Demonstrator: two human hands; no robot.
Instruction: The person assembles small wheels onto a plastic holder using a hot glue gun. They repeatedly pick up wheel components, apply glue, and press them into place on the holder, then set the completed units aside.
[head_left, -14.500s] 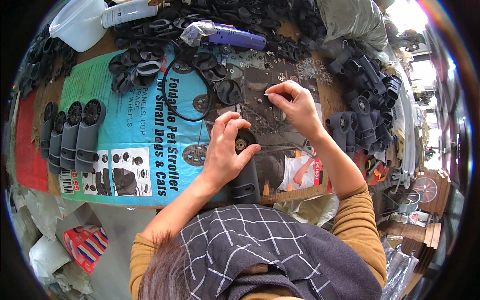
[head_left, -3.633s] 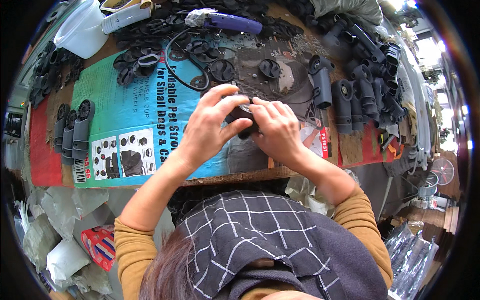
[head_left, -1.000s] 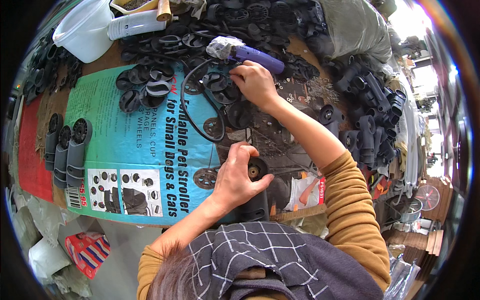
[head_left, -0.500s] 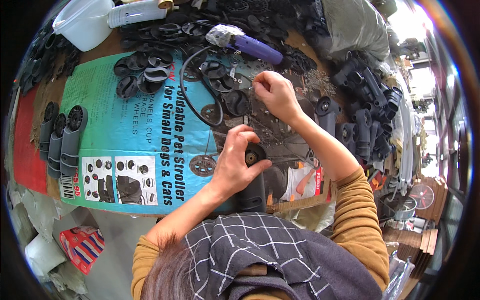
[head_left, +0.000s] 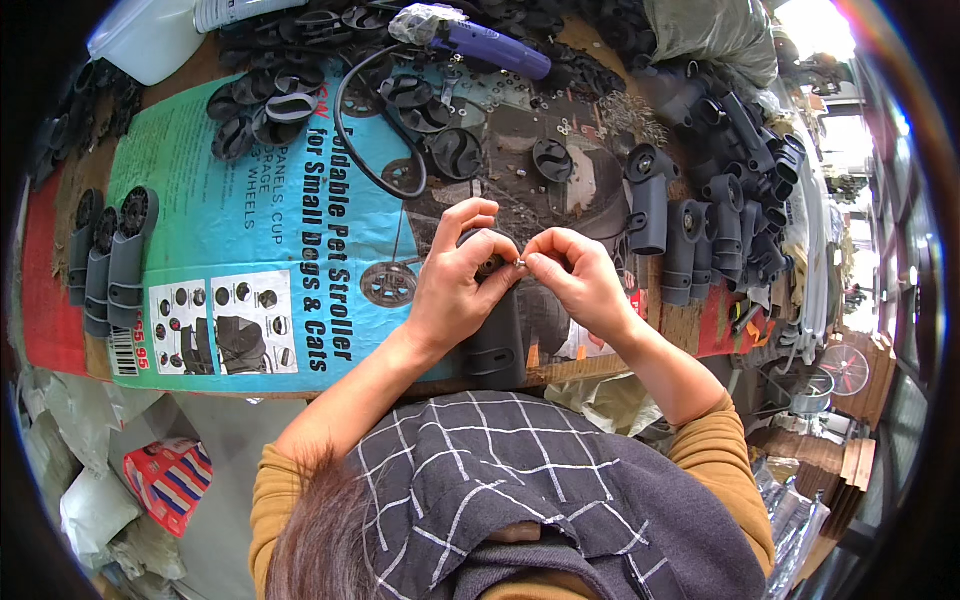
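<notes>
My left hand is closed round the upper end of a dark plastic tube fitting, which reaches over the front edge of the worktable. Its round head is mostly hidden by my fingers. Close beside that head, my right hand pinches a small shiny metal fastener; its exact kind is too small to tell. The fingertips of both hands nearly meet there. Round black knobs lie beyond my hands, with another knob farther right on the printed cardboard.
A purple power screwdriver with a black cord lies at the back. Several dark fittings stand at the left, and more are heaped at the right. A white tub sits back left, near piles of black parts. Small metal pieces are scattered about.
My right hand has come from the far middle of the table down to the fitting, with a small metal fastener pinched in it. My left hand has stayed on the fitting. The view has shifted slightly.
</notes>
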